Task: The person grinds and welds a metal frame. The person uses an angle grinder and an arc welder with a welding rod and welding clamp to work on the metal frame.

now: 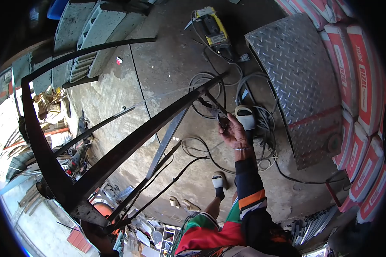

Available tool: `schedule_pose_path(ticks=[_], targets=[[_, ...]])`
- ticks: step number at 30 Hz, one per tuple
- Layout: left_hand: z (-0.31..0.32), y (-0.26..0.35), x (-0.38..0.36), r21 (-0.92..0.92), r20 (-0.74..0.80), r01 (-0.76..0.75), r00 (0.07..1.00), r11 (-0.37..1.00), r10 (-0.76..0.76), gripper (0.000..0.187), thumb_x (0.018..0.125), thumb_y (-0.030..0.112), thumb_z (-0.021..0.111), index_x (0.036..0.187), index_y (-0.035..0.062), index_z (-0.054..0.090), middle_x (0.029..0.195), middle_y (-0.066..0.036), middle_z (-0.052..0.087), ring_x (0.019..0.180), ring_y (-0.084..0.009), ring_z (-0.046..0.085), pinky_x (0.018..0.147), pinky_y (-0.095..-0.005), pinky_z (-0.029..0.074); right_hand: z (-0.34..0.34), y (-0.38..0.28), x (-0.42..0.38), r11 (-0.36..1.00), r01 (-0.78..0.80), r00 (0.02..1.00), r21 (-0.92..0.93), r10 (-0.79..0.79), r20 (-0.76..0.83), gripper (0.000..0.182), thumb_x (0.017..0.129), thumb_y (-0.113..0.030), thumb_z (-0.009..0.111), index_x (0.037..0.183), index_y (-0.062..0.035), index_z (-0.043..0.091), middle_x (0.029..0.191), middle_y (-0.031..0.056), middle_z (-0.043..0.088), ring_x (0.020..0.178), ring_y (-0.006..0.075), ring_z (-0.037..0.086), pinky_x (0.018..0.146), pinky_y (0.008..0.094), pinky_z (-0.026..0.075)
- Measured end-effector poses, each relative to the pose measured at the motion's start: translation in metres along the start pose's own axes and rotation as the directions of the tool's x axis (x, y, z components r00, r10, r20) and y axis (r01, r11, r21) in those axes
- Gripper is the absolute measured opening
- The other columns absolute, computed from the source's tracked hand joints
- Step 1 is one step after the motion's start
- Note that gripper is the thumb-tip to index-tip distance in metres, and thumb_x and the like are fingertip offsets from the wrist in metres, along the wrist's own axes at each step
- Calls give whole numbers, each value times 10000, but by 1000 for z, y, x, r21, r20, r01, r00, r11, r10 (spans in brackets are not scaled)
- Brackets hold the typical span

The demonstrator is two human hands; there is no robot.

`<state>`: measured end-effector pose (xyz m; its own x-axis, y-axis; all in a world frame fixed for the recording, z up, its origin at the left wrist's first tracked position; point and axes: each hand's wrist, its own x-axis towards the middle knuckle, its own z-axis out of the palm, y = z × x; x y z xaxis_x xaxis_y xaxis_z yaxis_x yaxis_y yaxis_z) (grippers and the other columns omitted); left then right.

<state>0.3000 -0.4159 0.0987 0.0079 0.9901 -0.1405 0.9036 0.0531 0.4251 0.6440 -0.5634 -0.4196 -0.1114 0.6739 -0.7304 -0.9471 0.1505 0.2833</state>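
Note:
A large dark metal frame (128,143) of welded bars with a curved top stands across the middle of the view. My right hand (232,133), in a black sleeve with orange and white stripes, is closed on a dark clamp-like tool (218,113) at the frame's far bar end. A cable runs from there over the floor. My left hand (98,239) is dim at the bottom left and grips the frame's near corner. My sandalled feet (245,116) stand on the concrete beside the tool.
White and black cables (263,128) lie coiled on the concrete floor. A yellow machine (213,29) sits beyond them. A checker-plate sheet (296,81) leans on stacked red-and-white sacks (360,85). Concrete blocks (94,34) and scrap clutter (51,105) lie left.

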Motion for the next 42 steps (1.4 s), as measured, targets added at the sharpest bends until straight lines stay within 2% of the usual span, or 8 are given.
schedule_pose_path(ticks=[8, 13, 17, 19, 23, 32, 38, 42], targets=[[1, 2, -2, -332, 31, 167, 986, 928, -167, 471, 1068, 259, 441, 1458, -4, 465, 1411, -157, 541, 1290, -279, 560, 1100, -415, 465, 11, -20, -4, 992, -50, 997, -112, 43, -58, 383, 887, -438, 766, 858, -65, 685, 716, 78, 670, 579, 180, 595, 556, 308, 449], [-3, -5, -6, 147, -35, -11, 999, 989, 17, 450, 1051, 216, 465, 1453, 13, 479, 1362, -137, 567, 1251, -246, 572, 1070, -382, 464, 21, -23, -8, 993, -55, 995, -101, 46, -89, 388, 891, -437, 764, 833, -62, 684, 704, 75, 668, 568, 174, 589, 555, 302, 444], [-16, -8, -9, 223, -31, -18, 999, 975, 26, 442, 1036, 185, 476, 1445, 17, 489, 1356, -120, 566, 1218, -226, 582, 1027, -350, 479, 29, -25, -17, 993, -60, 992, -104, 48, -116, 380, 885, -425, 776, 793, -70, 674, 689, 67, 666, 559, 171, 587, 551, 302, 446], [-23, -21, -7, -86, -75, 189, 978, 978, -196, 435, 1036, 203, 486, 1431, 22, 503, 1348, -99, 567, 1199, -211, 583, 1009, -346, 483, 37, -27, -14, 993, -53, 989, -101, 38, -144, 378, 882, -418, 782, 783, -73, 664, 686, 66, 664, 557, 172, 587, 547, 302, 449], [-15, -21, -10, 28, -118, 139, 984, 990, -135, 439, 1051, 259, 478, 1418, 22, 515, 1336, -76, 573, 1190, -205, 582, 1026, -356, 467, 51, -16, -6, 995, -48, 988, -88, 34, -150, 365, 871, -403, 801, 789, -84, 642, 677, 69, 660, 540, 169, 594, 522, 294, 457], [12, 15, -10, -230, -72, 172, 979, 958, -193, 449, 1072, 298, 441, 1409, 15, 525, 1323, -72, 582, 1205, -196, 576, 1039, -336, 448, 40, -12, -14, 996, -69, 991, -50, 62, -118, 362, 885, -411, 780, 796, -75, 680, 715, 83, 688, 567, 178, 601, 572, 304, 457], [3, 2, -17, -267, -197, 212, 943, 940, -269, 411, 1023, 153, 509, 1407, 7, 528, 1316, -84, 583, 1207, -196, 572, 1048, -337, 438, 41, -8, -13, 999, -29, 992, -25, 25, -120, 346, 895, -401, 768, 843, -69, 686, 729, 81, 685, 586, 175, 606, 578, 306, 463], [2, 6, -17, 359, -30, -109, 991, 927, 128, 455, 954, 22, 542, 1408, 2, 528, 1317, -79, 583, 1206, -195, 569, 1059, -338, 432, 37, -4, -10, 1000, -16, 997, -27, 13, -75, 346, 902, -402, 760, 860, -67, 685, 740, 82, 685, 594, 179, 607, 578, 305, 468]])
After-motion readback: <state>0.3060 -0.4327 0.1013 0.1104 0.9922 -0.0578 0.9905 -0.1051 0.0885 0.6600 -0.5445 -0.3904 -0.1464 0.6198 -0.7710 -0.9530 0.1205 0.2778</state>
